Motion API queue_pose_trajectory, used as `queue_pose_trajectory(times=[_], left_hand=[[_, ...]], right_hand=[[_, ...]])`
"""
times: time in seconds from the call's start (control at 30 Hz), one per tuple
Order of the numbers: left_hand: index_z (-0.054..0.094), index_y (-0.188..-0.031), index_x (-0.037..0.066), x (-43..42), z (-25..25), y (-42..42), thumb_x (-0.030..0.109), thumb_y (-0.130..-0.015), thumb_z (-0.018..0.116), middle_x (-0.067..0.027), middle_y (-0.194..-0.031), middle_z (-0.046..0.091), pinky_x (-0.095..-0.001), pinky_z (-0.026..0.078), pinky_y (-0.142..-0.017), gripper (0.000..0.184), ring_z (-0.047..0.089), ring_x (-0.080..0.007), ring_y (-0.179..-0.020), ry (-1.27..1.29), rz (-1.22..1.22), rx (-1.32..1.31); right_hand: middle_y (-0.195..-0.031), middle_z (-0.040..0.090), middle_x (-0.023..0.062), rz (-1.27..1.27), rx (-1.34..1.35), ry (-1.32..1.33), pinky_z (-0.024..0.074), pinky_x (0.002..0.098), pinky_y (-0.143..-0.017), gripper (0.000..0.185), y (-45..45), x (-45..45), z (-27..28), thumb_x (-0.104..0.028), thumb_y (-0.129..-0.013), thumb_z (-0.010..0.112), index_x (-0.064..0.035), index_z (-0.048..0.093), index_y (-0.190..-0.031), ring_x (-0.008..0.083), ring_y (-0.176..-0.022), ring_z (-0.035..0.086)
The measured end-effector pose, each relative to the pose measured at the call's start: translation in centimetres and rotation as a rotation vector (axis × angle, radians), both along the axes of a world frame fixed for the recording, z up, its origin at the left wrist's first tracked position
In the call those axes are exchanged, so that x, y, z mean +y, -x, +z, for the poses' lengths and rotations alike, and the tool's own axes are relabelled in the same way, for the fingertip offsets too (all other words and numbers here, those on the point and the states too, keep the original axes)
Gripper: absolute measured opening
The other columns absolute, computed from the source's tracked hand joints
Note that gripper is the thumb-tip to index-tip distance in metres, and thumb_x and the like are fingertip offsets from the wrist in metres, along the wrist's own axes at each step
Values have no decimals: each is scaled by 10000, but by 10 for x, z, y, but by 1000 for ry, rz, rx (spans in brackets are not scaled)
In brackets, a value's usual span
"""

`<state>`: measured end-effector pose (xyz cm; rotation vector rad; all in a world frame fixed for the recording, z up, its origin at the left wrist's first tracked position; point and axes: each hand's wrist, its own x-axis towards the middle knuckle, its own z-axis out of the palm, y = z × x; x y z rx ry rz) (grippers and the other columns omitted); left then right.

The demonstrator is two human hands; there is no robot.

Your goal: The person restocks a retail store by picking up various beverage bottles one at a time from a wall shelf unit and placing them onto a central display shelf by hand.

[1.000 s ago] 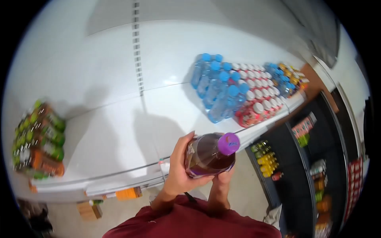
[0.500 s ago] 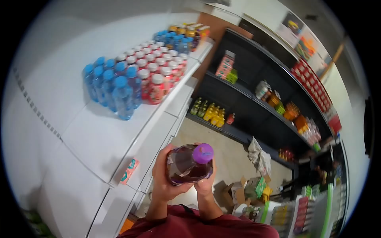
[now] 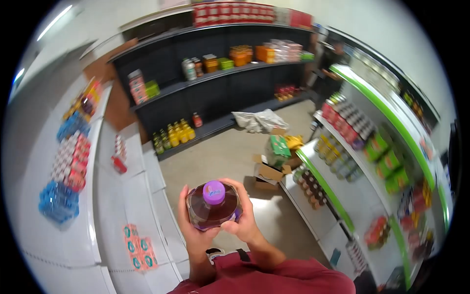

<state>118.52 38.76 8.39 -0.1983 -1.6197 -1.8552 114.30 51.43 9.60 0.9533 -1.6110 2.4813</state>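
Note:
A large bottle of dark drink (image 3: 213, 208) with a purple cap is held upright in front of the body. My left hand (image 3: 192, 232) wraps round its left side, with the thumb along the front. Round its right side curls my right hand (image 3: 246, 220), thumb near the bottle's front. The bottle's base is hidden below it. On the white shelf at the left stand blue-capped water bottles (image 3: 59, 202) and white-capped red bottles (image 3: 73, 159).
A dark shelf unit (image 3: 171, 93) with yellow bottles and boxes runs across the back. Open cartons (image 3: 269, 171) and a white sack (image 3: 260, 120) lie on the floor. Green-edged shelves (image 3: 352, 196) stand right. A person (image 3: 333, 66) is at the back right.
The view has swung right, from the white shelf to the aisle and the right-hand shelves. Both my hands still hold the bottle, now further left in view than one second ago.

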Motion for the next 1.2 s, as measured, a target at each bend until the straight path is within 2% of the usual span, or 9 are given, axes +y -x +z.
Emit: queue_pose_trajectory(times=[0.13, 0.37, 0.47, 0.57, 0.77, 0.93, 1.07, 1.1, 1.2], left_hand=[[299, -1516, -8, 96, -2, 4, 220, -638, 879, -144, -1371, 518, -378, 447, -1059, 1077, 544, -251, -1251, -102, -321, 52], [306, -1503, -31, 240, 10, -4, 356, -679, 917, -171, -1306, 570, -360, 480, -994, 1096, 600, -254, -1165, 26, -742, 92], [309, -1500, -35, 296, 6, -11, 345, -680, 916, -169, -1303, 571, -355, 486, -979, 1088, 601, -254, -1162, 72, -890, 99], [307, -1496, -44, 344, 7, -17, 345, -677, 917, -172, -1303, 567, -356, 483, -982, 1092, 598, -254, -1164, 136, -1028, 92], [315, -1496, -30, 447, -3, -36, 311, -707, 878, -168, -1314, 573, -372, 487, -996, 1027, 610, -257, -1164, 102, -1334, 35], [311, -1502, -32, 538, -10, -49, 144, -690, 780, -155, -1292, 564, -354, 477, -997, 953, 600, -241, -1161, 63, -1655, -31], [358, -1480, -33, 613, -8, -64, 274, -689, 853, -162, -1304, 545, -357, 455, -1008, 983, 581, -247, -1181, -28, -1802, -29], [396, -1460, -31, 632, -9, -68, 361, -685, 874, -161, -1290, 548, -361, 455, -997, 992, 585, -255, -1166, 0, -1787, 0], [415, -1449, -29, 693, -12, -91, 381, -681, 878, -157, -1277, 549, -366, 452, -993, 986, 586, -263, -1149, -23, -1886, 19]], right_hand=[[-1314, 523, 128, -252, -23, 82, 418, 333, -1038, 890, -31, 96, 1, -341, -736, 820, 6, 375, -1423, 213, -1221, 525], [-1271, 550, 115, -788, -3, 79, 452, 332, -1009, 874, -92, 234, 1, -367, -705, 832, 6, 430, -1386, 205, -1183, 555], [-1269, 556, 123, -1015, 20, 71, 460, 338, -1002, 935, -118, 278, 2, -494, -709, 848, 29, 438, -1367, 210, -1187, 559], [-1272, 552, 128, -1161, -11, 78, 460, 343, -999, 958, -143, 319, -4, -527, -709, 850, 38, 436, -1363, 210, -1183, 558], [-1251, 551, 116, -1470, -31, 117, 459, 342, -995, 892, -183, 389, -19, -458, -735, 836, 28, 435, -1367, 206, -1153, 565], [-1269, 539, 108, -1731, -29, 88, 467, 344, -985, 894, -210, 451, -24, -467, -741, 832, 13, 425, -1375, 204, -1149, 565], [-1272, 536, 123, -1885, -48, 30, 470, 346, -987, 908, -230, 501, -9, -474, -743, 828, 12, 406, -1384, 212, -1160, 563], [-1272, 535, 129, -1925, -59, 15, 465, 347, -996, 927, -234, 514, -9, -479, -738, 828, 15, 397, -1393, 216, -1162, 562], [-1279, 532, 129, -2036, -71, 52, 458, 349, -1008, 941, -254, 559, -12, -478, -732, 828, 23, 394, -1399, 219, -1177, 555]])
